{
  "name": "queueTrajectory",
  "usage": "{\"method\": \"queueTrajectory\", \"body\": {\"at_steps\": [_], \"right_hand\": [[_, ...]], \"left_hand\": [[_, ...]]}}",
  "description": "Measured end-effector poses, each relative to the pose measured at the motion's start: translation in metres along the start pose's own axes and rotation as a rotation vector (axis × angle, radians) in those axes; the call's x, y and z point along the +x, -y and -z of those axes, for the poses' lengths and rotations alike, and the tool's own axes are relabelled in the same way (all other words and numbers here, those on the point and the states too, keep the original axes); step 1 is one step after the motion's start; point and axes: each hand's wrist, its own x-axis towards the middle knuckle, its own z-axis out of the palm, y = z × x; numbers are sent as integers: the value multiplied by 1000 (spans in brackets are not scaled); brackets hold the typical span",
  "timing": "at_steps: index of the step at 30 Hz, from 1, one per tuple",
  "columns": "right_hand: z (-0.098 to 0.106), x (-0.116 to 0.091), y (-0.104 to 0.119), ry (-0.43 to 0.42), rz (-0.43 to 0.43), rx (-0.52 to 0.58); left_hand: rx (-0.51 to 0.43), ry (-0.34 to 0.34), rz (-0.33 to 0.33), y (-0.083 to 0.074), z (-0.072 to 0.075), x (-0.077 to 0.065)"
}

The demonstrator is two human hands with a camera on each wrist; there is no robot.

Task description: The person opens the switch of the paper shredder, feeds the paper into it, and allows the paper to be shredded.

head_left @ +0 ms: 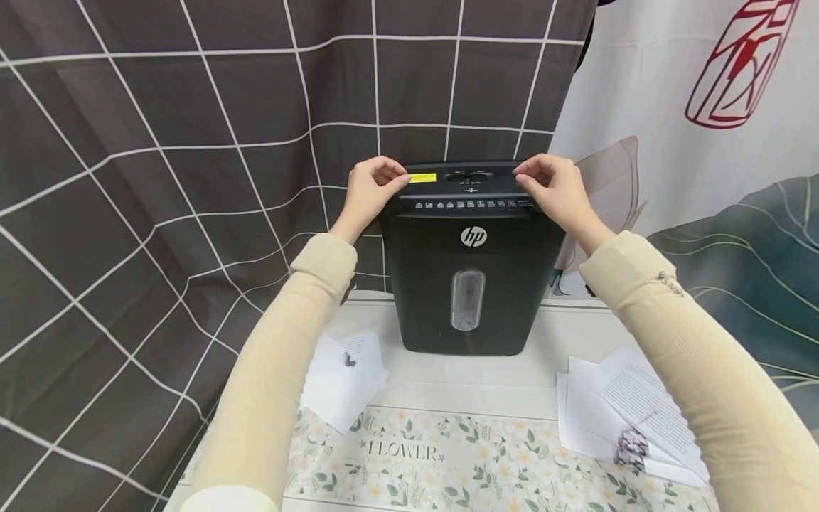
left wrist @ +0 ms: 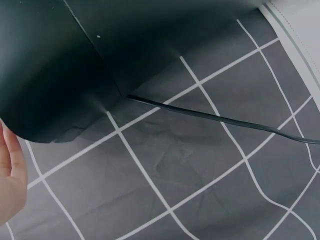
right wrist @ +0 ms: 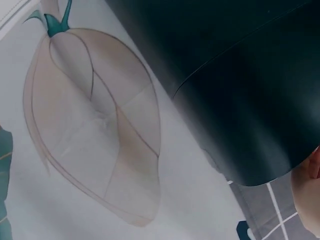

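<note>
A black HP paper shredder (head_left: 422, 284) stands upright on the table, with a small window in its front and a yellow label on top. At the top left end, beside the label, my left hand (head_left: 374, 186) grips the shredder's edge with bent fingers and thumb. My right hand (head_left: 555, 186) holds the top right end in the same way. Only part of the left hand (left wrist: 11, 175) shows in the left wrist view, past the shredder's dark side (left wrist: 50, 75). The right wrist view catches the right hand (right wrist: 307, 195) at its edge. The undersides of the fingers are hidden.
White papers (head_left: 345, 384) lie left of the shredder, and printed sheets (head_left: 630, 405) lie to its right. A flowered mat (head_left: 448, 455) covers the table's front. Behind hangs a dark checked curtain (head_left: 256, 92). A black cord (left wrist: 220, 119) runs from the shredder's back.
</note>
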Motion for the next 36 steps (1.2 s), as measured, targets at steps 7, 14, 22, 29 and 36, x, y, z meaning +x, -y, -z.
{"method": "queueTrajectory", "body": {"at_steps": [7,14,22,29,36], "right_hand": [[-2,-10,11,-48,53,118],[-9,-32,20,-103,105,104],[-27,-66,25,-125,181,80],[-36,-95,18,-130,111,144],[-48,-117,2,-163,103,180]], "left_hand": [[-9,-25,-45,5,12,-20],[-46,-72,-26,18,11,-40],[-172,-215,-11,8,23,-69],[-301,-261,22,2,41,-94],[-287,-308,97,48,49,-123]]}}
